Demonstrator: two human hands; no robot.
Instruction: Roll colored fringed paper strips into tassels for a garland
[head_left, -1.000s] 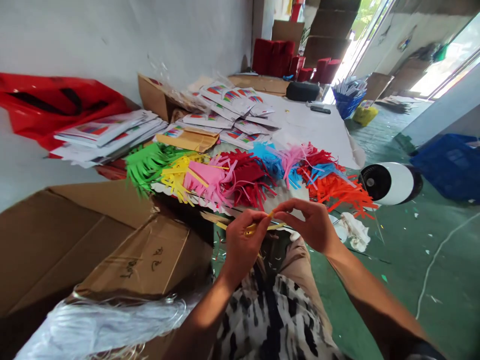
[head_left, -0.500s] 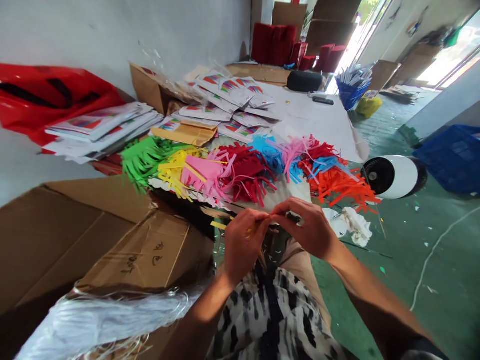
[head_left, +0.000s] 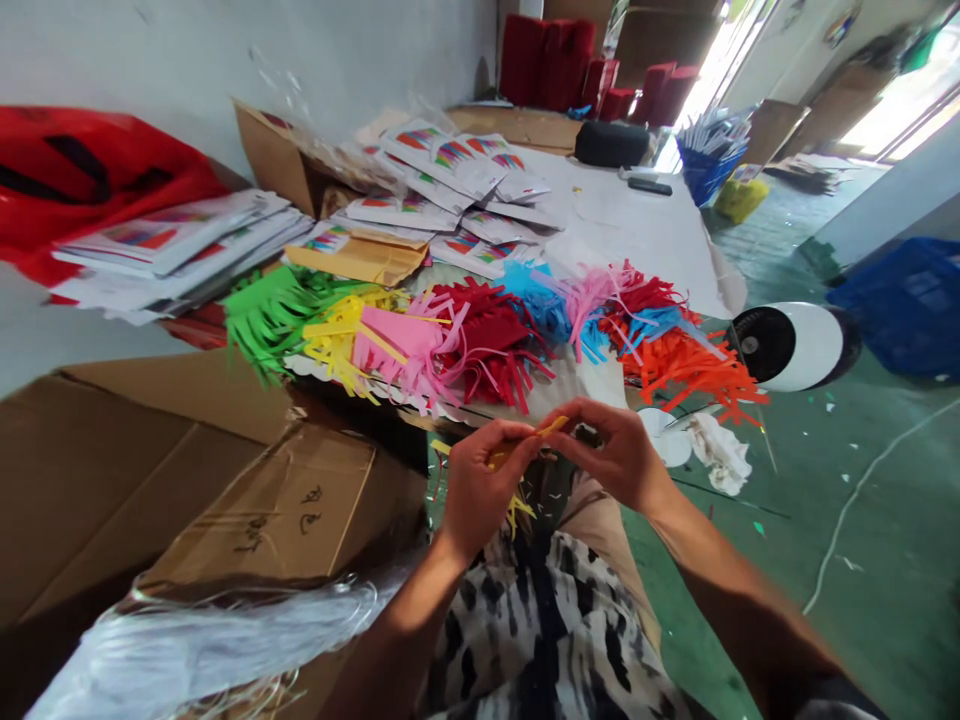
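My left hand is closed round a piece of yellow fringed paper, with thin strips showing below the palm and to its left. Fingertips of my right hand pinch the top end of the same paper, touching those of my left hand. Just beyond, along the near edge of the table, lie fringed paper bundles: green, yellow, pink, dark red, blue and orange. Most of the paper inside my left hand is hidden by its fingers.
Printed white packets lie piled on the white-topped table, with a stack of them at left. A cardboard box and clear plastic strands are at near left. A black-and-white fan stands on the floor at right.
The yellow paper now shows between my fingertips, and its strips hang below my left hand. Both hands stay together in about the same place. The view has shifted slightly.
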